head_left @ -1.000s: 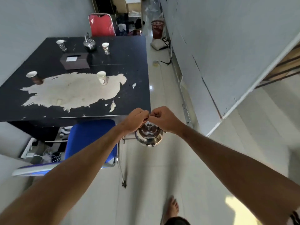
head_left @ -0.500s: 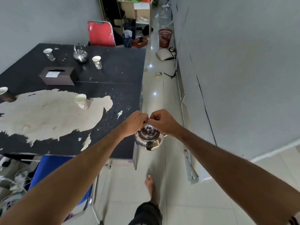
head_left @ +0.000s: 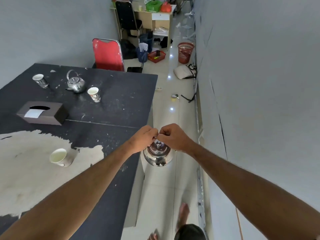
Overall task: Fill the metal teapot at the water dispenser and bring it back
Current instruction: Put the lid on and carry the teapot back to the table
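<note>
A metal teapot (head_left: 158, 155) is carried in the air beside the right edge of a black bench (head_left: 110, 108), over the tiled floor (head_left: 174, 184) and clear of the bench top. It is held from above by its thin handle: the left hand (head_left: 144, 140) and the right hand (head_left: 173, 135) are closed into loose fists around the handle, knuckles nearly touching above the lid knob, with the pot hanging upright below them. Whether water is inside cannot be told, since the lid is on. On the bench, a second teapot (head_left: 76, 84) is seen toward the far side, with a paper cup (head_left: 40, 80) to its left and another paper cup (head_left: 94, 94) just to its right. A dark tissue box (head_left: 42, 113) lies nearer than these, left of the bench's middle, and a third paper cup (head_left: 59, 156) stands on the worn, pale patch of the bench's near half. A red chair (head_left: 108, 55) is placed at the far end of the bench. A grey wall (head_left: 259, 84) runs along the right side of the floor, opposite the bench. A bare foot (head_left: 183, 213) is seen on the floor, below the carried teapot.
</note>
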### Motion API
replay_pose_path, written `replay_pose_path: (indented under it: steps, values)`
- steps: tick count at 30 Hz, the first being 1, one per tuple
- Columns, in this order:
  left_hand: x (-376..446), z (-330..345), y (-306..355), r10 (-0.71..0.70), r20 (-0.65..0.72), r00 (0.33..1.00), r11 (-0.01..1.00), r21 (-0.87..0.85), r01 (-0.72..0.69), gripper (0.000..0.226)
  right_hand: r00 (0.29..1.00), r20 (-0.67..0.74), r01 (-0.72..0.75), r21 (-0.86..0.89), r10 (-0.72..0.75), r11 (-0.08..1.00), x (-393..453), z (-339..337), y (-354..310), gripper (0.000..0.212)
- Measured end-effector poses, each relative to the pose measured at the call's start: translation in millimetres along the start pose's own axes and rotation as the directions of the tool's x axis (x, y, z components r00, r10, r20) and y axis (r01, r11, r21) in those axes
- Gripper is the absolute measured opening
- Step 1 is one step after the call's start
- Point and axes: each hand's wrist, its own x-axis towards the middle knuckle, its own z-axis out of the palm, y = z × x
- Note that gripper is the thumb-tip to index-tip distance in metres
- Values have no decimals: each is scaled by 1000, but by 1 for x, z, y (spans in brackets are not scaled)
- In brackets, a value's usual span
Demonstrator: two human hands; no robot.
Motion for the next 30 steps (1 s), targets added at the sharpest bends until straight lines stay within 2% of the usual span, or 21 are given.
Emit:
replay_pose_path:
  steps: [3,8,14,21,26,27,30]
  values:
    - [46,-16,2,-25,-76,997,1000,0,25,33,997,55,50,-17,-49,999,57,-23,11,26]
    - [96,-45,-2,-73,-234,969,997,-14,72,38,967,231,117,-49,-103,992,147,-44,19,24]
    - [113,-80,-5,-192,-481,855,979,-154,133,40,874,441,251,-47,-205,967,226,-35,0,37]
    - [73,-123,-21,-276,-681,678,960,-228,162,38,709,644,354,29,-289,935,272,25,-39,29]
    - [27,-151,-39,-320,-767,556,948,-255,192,43,559,752,396,128,-349,909,284,83,-74,27]
    - [9,-162,-46,-327,-801,501,945,-263,197,42,506,783,408,153,-362,900,285,106,-87,28]
    - [-12,-174,-51,-327,-803,499,944,-248,219,43,459,800,417,191,-387,889,287,132,-99,31]
